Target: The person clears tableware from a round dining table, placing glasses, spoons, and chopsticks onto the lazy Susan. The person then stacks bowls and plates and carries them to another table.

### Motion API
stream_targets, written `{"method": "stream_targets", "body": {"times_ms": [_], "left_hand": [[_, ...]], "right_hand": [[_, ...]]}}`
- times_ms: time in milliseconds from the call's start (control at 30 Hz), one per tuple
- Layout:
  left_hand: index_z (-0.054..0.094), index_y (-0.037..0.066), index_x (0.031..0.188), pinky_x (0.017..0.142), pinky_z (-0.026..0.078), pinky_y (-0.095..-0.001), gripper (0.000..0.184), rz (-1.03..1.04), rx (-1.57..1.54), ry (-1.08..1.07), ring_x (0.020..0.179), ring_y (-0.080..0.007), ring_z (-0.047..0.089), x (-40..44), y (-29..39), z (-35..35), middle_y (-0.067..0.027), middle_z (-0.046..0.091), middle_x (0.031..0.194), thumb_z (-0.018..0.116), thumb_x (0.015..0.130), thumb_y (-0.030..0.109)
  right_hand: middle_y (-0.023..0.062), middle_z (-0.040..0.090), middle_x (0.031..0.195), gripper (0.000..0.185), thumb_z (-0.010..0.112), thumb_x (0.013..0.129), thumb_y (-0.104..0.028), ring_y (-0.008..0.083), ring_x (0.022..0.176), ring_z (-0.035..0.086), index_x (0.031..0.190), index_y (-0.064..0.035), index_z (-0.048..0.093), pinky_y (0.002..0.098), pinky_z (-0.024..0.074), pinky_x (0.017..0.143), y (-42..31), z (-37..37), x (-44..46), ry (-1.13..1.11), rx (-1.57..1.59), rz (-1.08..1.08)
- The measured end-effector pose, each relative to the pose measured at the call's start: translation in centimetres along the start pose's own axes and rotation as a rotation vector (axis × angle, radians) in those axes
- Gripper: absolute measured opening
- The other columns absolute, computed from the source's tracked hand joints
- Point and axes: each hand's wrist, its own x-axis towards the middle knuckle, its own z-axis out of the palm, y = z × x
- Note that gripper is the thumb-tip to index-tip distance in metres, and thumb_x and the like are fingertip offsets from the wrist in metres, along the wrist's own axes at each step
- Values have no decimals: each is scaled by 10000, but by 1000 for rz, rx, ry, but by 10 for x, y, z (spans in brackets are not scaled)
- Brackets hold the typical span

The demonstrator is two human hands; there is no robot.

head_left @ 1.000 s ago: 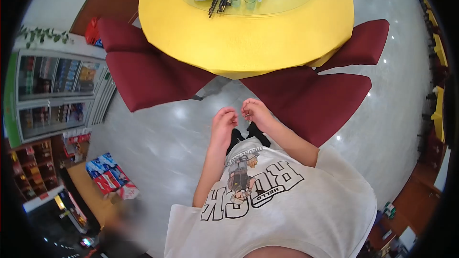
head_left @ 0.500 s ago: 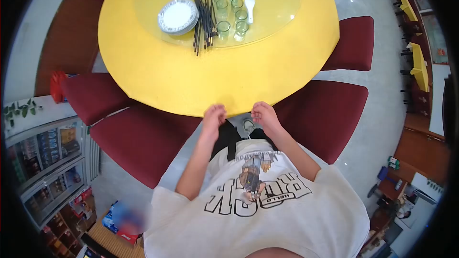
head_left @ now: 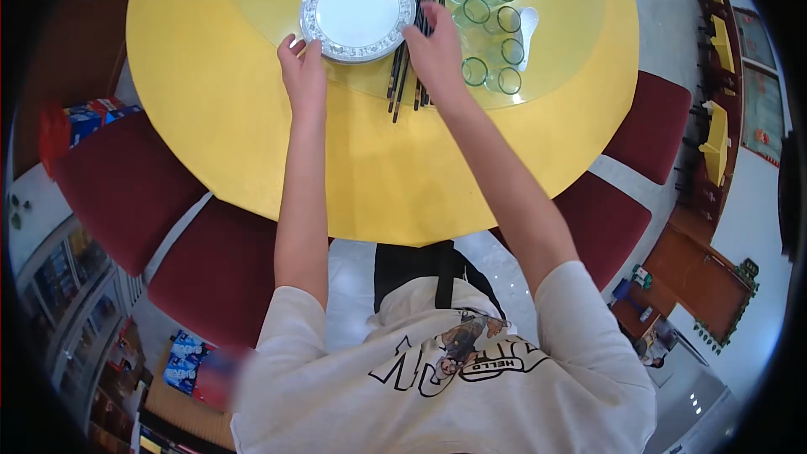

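A stack of white plates [head_left: 357,18] with grey patterned rims sits near the front of the glass turntable. My left hand [head_left: 303,71] is at the stack's lower left edge, thumb and fingers apart; whether it touches the rim I cannot tell. On the other side, my right hand [head_left: 437,49] reaches over the dark chopsticks [head_left: 403,76] with its thumb close to the plates' right rim and its fingers apart. Some of the chopsticks are hidden under that hand. Several green-tinted glasses [head_left: 474,72] stand to the right, with a white spoon [head_left: 527,36] beside them.
The round table has a yellow cover [head_left: 387,176] and a glass turntable [head_left: 563,59]. Dark red chairs [head_left: 210,273] surround it, including one at the right [head_left: 651,126]. A glass-fronted cabinet [head_left: 63,277] stands at the left.
Both hands have moved forward from the table's near edge to either side of the plate stack. The view has shifted closer to the tableware.
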Motion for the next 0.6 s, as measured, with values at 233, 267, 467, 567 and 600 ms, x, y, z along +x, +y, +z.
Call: {"method": "stream_targets", "body": {"times_ms": [233,267,467,567,600], "left_hand": [[323,-88,1346,946,431,-344,705,-80,155,-109,1140,-281,547,42,-13,10,-240,531,1249,642,836,280],[329,-95,1340,930,445,-345,709,-97,142,-131,1120,-286,566,43,-12,9,-241,546,1234,650,832,281],[359,-107,1313,851,491,-327,704,-158,116,-202,1038,-259,604,51,-14,1,-236,570,1181,694,813,260],[372,-109,1302,772,519,-315,679,-208,110,-203,991,-234,613,42,-4,-9,-216,580,1148,705,809,218],[372,-109,1302,772,519,-315,679,-199,114,-206,991,-234,613,37,-5,-13,-216,580,1148,705,809,218]], "right_hand": [[204,625,1106,505,590,776,-234,347,1000,601,1191,49,537,388,457,902,29,18,67,-104,-149,149],[202,640,1084,482,581,784,-230,348,964,618,1175,50,553,389,467,883,31,17,69,-177,-117,208],[229,644,970,302,554,802,-192,382,891,623,985,39,622,439,485,817,11,19,63,-238,-232,153],[231,639,918,275,565,795,-194,390,877,621,938,34,624,452,486,814,9,34,56,-179,-345,93],[231,639,918,275,565,795,-194,390,877,621,938,34,624,452,486,814,10,39,53,-172,-339,91]]}}
